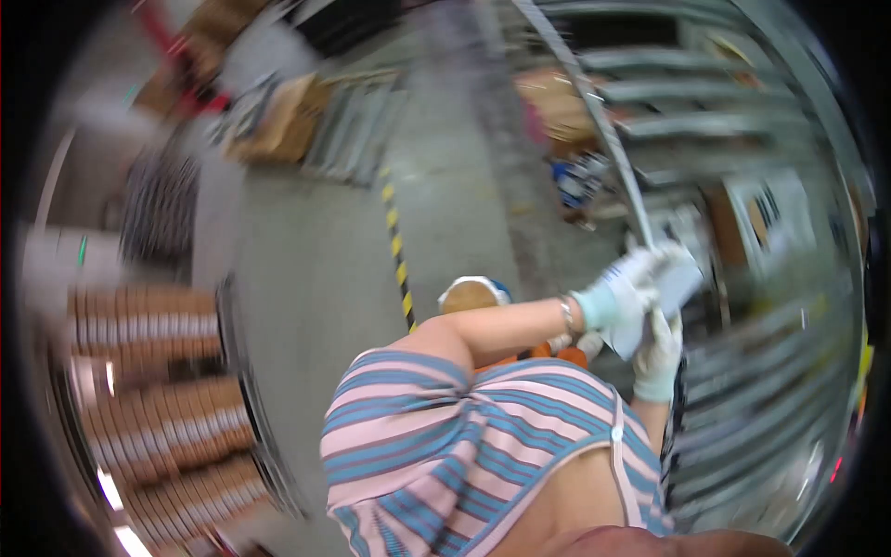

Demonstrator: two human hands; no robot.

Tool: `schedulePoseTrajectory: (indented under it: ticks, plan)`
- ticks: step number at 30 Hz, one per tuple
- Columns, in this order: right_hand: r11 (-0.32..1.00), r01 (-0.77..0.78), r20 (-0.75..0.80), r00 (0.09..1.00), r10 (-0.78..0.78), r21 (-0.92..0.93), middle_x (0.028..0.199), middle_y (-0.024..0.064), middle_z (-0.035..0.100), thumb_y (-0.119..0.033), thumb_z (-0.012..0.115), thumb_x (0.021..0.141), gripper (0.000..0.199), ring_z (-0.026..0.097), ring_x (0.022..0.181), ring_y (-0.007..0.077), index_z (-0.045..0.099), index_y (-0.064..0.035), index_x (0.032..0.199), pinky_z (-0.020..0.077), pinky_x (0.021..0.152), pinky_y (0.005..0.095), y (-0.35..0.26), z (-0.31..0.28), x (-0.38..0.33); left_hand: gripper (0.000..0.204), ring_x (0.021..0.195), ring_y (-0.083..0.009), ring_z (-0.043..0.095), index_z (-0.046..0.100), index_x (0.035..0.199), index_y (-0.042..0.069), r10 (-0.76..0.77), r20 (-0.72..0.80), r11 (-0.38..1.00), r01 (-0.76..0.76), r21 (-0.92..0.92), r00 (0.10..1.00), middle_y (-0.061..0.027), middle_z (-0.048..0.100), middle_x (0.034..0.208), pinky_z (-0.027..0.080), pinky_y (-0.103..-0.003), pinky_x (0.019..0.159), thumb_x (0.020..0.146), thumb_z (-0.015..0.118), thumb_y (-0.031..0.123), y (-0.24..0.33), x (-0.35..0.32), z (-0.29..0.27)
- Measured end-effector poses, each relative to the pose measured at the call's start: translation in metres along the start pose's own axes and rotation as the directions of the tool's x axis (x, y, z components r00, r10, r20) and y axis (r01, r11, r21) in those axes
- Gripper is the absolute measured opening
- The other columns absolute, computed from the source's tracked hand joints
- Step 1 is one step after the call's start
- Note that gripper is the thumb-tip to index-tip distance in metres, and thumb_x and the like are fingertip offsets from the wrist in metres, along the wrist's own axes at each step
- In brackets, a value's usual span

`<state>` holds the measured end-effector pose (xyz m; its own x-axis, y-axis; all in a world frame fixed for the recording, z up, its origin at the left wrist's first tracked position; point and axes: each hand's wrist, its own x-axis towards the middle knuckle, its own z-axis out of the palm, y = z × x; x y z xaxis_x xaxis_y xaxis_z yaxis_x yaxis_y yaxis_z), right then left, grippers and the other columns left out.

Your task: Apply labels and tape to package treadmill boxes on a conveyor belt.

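Both of my hands wear white gloves with pale green cuffs, and they are close together at the right, in front of my body. My left hand (624,290) has its fingers closed on a pale, thin sheet-like piece (680,281), blurred so I cannot tell if it is paper or plastic. From below, my right hand (661,355) grips the same piece near its lower edge. Part of the piece shows between the two hands, with a corner hanging beneath the left palm. The left-hand fingertips are partly hidden by blur.
A metal rail (603,121) runs down toward my hands. Blurred metal bars (761,390) line the right side, near a white box (775,218). Yellow-black floor tape (396,241) crosses the grey floor. A cardboard box (278,121) stands far left; brown stacks (162,418) fill the near left.
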<state>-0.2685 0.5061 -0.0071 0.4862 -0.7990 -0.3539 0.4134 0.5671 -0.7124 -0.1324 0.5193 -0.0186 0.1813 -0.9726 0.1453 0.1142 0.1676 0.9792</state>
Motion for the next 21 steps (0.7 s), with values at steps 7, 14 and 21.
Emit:
schedulePoseTrajectory:
  ticks: [7,14,21]
  plan:
    - [0.947,0.306,-0.192,0.940,-0.283,0.100,0.119,0.0077,0.055,-0.007,0.057,0.086,0.046,0.053,0.107,0.0143,0.043,0.0033,0.128,0.0403,0.095,0.0291,-0.014,-0.026,-0.065,0.073,0.135,-0.0177,0.027,0.022,0.145,0.001,-0.026,0.327,0.971,0.102,-0.215,0.945,-0.0108,0.025,0.149,0.023,-0.031,0.109,0.079,0.052,-0.009,0.033,0.007,0.039]
    - [0.769,0.637,-0.503,0.685,-0.527,0.062,0.109,0.0039,0.060,-0.009,0.060,0.088,0.035,0.057,0.097,0.0119,0.052,-0.0017,0.121,0.0462,0.088,0.0281,-0.015,-0.074,-0.179,0.070,0.133,-0.0229,0.030,0.015,0.146,0.001,-0.028,0.843,0.982,0.171,-0.076,0.537,-0.0141,0.025,0.147,0.023,-0.032,0.109,0.081,0.038,-0.008,0.035,-0.047,0.178]
    - [0.570,0.822,-0.790,0.331,-0.516,-0.028,0.111,0.0049,0.061,-0.009,0.060,0.089,0.035,0.058,0.099,0.0129,0.052,-0.0016,0.122,0.0464,0.088,0.0275,0.031,-0.125,-0.323,0.064,0.130,-0.0196,0.033,0.024,0.143,0.000,-0.040,0.996,0.981,0.192,0.024,0.079,-0.0132,0.032,0.143,0.026,-0.030,0.107,0.082,0.044,-0.005,0.020,-0.156,0.295]
